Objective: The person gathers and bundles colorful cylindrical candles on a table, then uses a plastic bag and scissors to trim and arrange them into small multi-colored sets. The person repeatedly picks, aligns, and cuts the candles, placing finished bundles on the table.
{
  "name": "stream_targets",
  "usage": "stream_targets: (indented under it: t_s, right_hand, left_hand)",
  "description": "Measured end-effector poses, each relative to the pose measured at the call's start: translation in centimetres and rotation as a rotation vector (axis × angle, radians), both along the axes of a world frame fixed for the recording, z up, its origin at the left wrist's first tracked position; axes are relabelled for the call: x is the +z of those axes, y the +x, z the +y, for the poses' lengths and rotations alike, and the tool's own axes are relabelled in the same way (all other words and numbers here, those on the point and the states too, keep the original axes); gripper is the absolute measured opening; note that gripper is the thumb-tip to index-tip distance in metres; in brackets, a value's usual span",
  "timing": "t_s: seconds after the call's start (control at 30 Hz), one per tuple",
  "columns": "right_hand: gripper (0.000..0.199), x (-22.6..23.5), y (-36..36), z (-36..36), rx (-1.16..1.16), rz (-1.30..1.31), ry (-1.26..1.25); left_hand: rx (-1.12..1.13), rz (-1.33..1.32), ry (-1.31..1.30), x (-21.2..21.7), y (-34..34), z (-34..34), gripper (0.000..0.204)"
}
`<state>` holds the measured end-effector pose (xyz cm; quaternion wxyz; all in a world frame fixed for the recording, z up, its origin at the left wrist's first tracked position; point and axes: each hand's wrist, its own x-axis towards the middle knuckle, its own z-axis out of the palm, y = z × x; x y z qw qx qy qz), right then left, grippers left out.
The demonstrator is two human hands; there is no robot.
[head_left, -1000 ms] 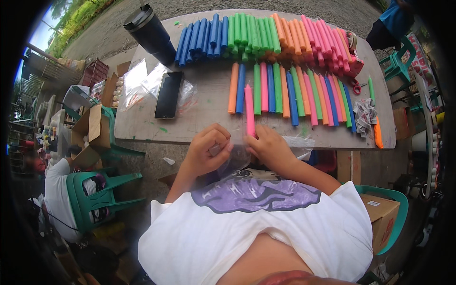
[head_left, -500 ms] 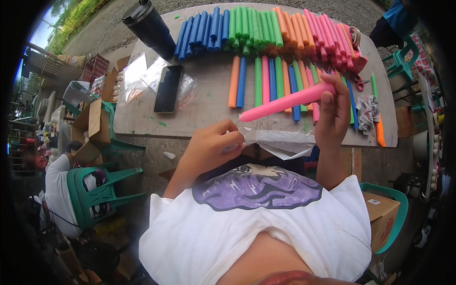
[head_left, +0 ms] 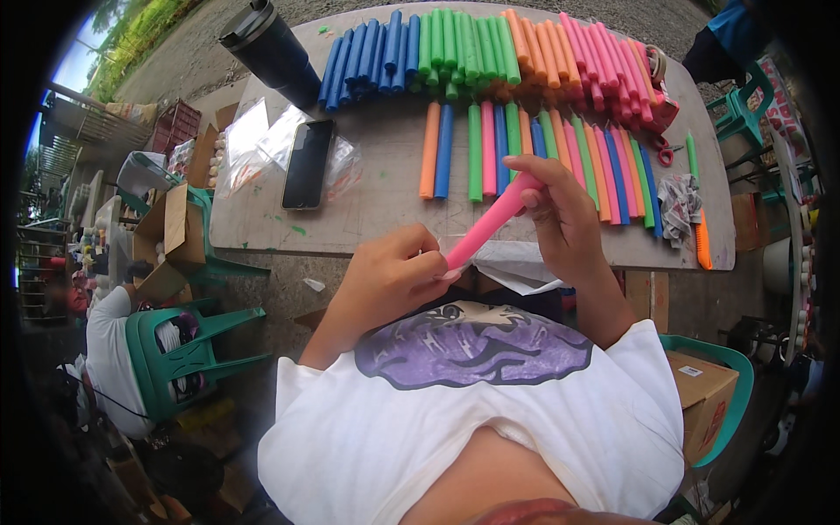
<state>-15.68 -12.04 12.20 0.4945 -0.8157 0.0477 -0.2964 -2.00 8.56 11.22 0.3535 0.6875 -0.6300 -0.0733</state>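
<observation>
My right hand (head_left: 564, 214) grips the upper end of a pink stick (head_left: 490, 223), which slants down to the left above the table's near edge. My left hand (head_left: 389, 276) pinches the stick's lower end with its fingertips. Clear plastic wrap (head_left: 516, 262) lies on the table edge just under both hands. Beyond them a row of coloured sticks (head_left: 542, 153) lies side by side, in orange, blue, green and pink. Behind that row a thick pile of sticks (head_left: 490, 48) is stacked by colour along the table's far side.
On the grey table (head_left: 385, 201) lie a black phone (head_left: 308, 164), clear bags (head_left: 249, 140) and a dark tumbler (head_left: 269, 48) at left, red scissors (head_left: 665, 153) and crumpled paper (head_left: 678, 206) at right. Green chairs, cardboard boxes (head_left: 171, 232) and a person in white (head_left: 109, 359) are at left.
The right hand lifted the pink stick off the table, swung it up to the right, then brought it back down. Now the left hand pinches its lower end.
</observation>
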Motion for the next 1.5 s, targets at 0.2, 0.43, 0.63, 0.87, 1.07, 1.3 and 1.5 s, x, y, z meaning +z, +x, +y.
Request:
stream_targets:
  t_s: [0.2, 0.43, 0.63, 0.87, 1.07, 1.3, 1.5]
  right_hand:
    - [0.036, -1.4, 1.1, 2.1, 0.283, 0.025, -0.246]
    - [0.039, -3.9, 4.6, 0.9, 0.304, 0.185, -0.127]
    - [0.034, -8.8, 8.0, 2.0, 0.061, 0.13, -1.17]
    - [0.024, -6.8, 7.5, 0.6, 0.067, 0.022, -0.971]
    - [0.032, -1.6, 5.5, -1.4, -0.058, -0.405, 0.183]
    - [0.033, -1.6, 2.1, 1.2, 0.139, -0.358, 0.332]
    - [0.034, -1.5, 0.5, 0.3, -0.018, -0.484, 0.416]
  left_hand:
    - [-0.184, 0.062, -0.223, 0.3, 0.2, -0.3, 0.026]
    - [-0.159, -0.012, -0.198, 1.1, -0.1, 0.6, 0.027]
    - [-0.1, -0.08, -0.145, 1.5, -0.2, 1.0, 0.028]
    - [0.017, -0.004, -0.069, 2.3, -0.2, 1.9, 0.026]
    - [0.042, -0.027, -0.027, 2.1, -0.2, 1.8, 0.018]
    - [0.049, -0.033, -0.059, 2.0, -0.3, 1.0, 0.016]
    - [0.063, -0.064, -0.032, 1.8, -0.2, 1.4, 0.019]
